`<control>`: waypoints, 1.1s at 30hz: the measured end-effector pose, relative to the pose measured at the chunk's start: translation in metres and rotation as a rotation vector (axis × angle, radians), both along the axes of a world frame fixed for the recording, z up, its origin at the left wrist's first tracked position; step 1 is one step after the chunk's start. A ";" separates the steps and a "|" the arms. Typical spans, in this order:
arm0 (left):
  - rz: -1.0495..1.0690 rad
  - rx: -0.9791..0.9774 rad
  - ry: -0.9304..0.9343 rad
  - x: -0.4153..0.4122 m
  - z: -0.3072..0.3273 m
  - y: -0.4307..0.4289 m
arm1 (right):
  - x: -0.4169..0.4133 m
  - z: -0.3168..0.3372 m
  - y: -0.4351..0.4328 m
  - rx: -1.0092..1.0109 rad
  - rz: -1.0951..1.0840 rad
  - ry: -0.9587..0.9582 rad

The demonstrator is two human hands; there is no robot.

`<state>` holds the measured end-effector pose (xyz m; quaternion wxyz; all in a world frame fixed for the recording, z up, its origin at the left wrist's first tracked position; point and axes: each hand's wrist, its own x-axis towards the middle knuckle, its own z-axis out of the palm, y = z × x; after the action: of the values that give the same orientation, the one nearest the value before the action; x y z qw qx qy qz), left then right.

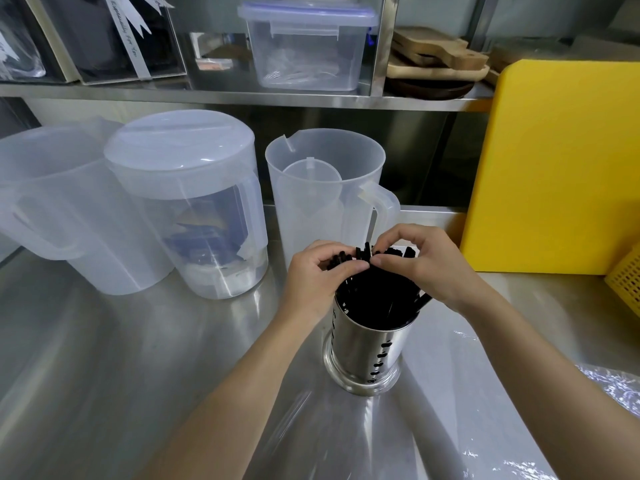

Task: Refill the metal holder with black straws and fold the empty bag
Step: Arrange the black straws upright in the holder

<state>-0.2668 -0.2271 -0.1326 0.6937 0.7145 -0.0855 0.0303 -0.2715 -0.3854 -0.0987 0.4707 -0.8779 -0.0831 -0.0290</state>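
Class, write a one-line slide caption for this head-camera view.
Both hands, left and right, gather black straws standing in a perforated metal holder on the steel counter.

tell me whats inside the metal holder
Black straws fill the metal holder, tops sticking out above its rim. Both hands cover some tips, and the steel wall hides the lower ends.

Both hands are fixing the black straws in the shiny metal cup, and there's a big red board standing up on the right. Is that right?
Almost. The board is yellow, not red, as the head view shows. The rest holds: the left hand and the right hand are both on the tops of the black straws, which stand in the metal holder.
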 end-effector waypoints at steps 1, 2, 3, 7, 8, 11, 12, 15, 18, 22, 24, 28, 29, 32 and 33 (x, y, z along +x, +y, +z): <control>-0.006 -0.014 0.009 0.000 0.002 0.000 | 0.000 0.000 -0.001 -0.005 -0.007 -0.006; -0.015 -0.026 0.020 0.000 0.003 0.001 | 0.001 0.000 -0.001 -0.004 -0.011 -0.008; -0.017 -0.029 0.024 0.000 0.004 0.001 | 0.001 0.001 -0.001 0.004 -0.014 -0.007; 0.000 -0.003 0.042 -0.001 0.007 0.002 | -0.001 0.002 0.000 0.031 0.003 0.012; -0.001 -0.013 0.049 -0.001 0.008 0.002 | -0.001 0.002 0.000 0.027 0.010 0.013; -0.008 -0.033 0.055 -0.002 0.011 0.004 | -0.002 0.004 0.001 0.018 0.026 0.001; -0.013 -0.037 0.055 -0.003 0.012 0.004 | -0.003 0.005 0.001 0.012 0.028 -0.008; -0.042 -0.061 0.048 -0.003 0.016 0.005 | -0.003 0.009 0.002 0.006 0.023 -0.039; -0.061 -0.053 0.016 -0.004 0.020 0.007 | -0.004 0.014 0.003 -0.012 0.029 -0.069; -0.065 -0.026 0.022 -0.003 0.024 0.007 | -0.006 0.018 0.006 -0.003 0.043 -0.080; -0.051 -0.002 0.023 -0.002 0.024 0.005 | -0.006 0.018 0.008 -0.019 0.040 -0.084; -0.062 0.043 0.002 -0.004 0.023 0.003 | -0.003 0.017 0.012 -0.006 0.057 -0.116; -0.071 0.057 -0.004 -0.004 0.023 0.002 | -0.003 0.017 0.013 -0.012 0.063 -0.124; -0.085 0.086 -0.018 -0.004 0.023 0.001 | 0.000 0.020 0.013 -0.088 0.097 -0.113; -0.084 0.093 -0.018 -0.004 0.023 0.000 | 0.001 0.020 0.013 -0.107 0.117 -0.105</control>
<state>-0.2703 -0.2269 -0.1096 0.6597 0.7414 -0.1229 0.0034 -0.2706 -0.3729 -0.0786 0.4189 -0.8928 -0.1602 -0.0431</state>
